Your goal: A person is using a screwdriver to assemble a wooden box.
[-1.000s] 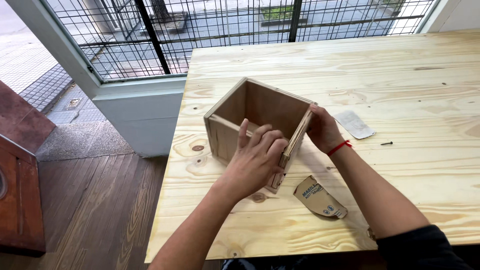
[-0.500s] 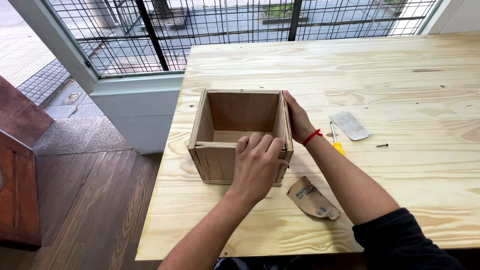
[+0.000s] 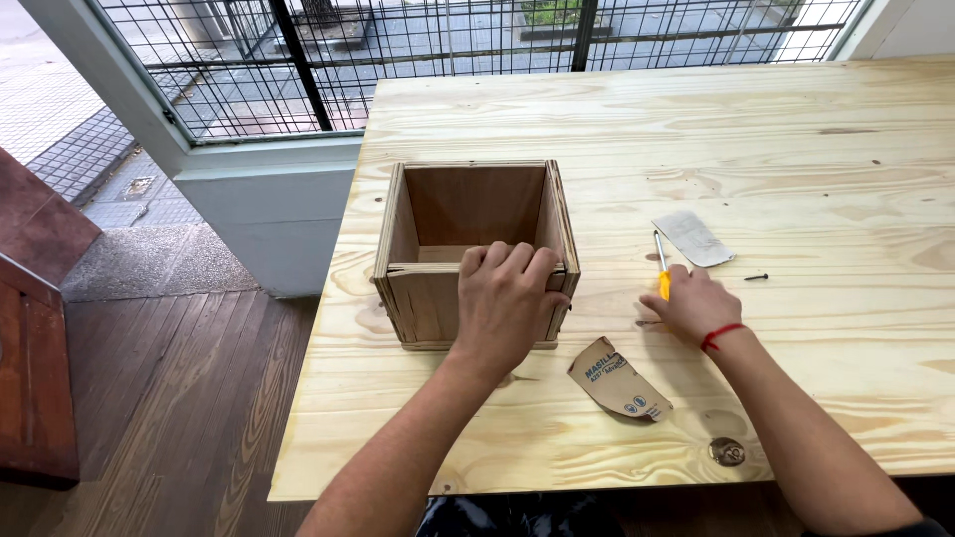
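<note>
Left hand (image 3: 505, 303) grips the wooden box (image 3: 474, 254)'s near wall.
Right hand (image 3: 694, 303) closes on a yellow-handled screwdriver (image 3: 662, 268); torn brown label (image 3: 617, 380) near the table (image 3: 796, 129)'s front edge.

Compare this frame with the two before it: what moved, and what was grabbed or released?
The right hand let go of the box and moved right to the yellow-handled screwdriver, now covering its handle end. The box, turned corner-on earlier, now sits squarely, open side up. The left hand stays on the box's near wall. The paper scrap, grey piece and screw lie as before.
</note>
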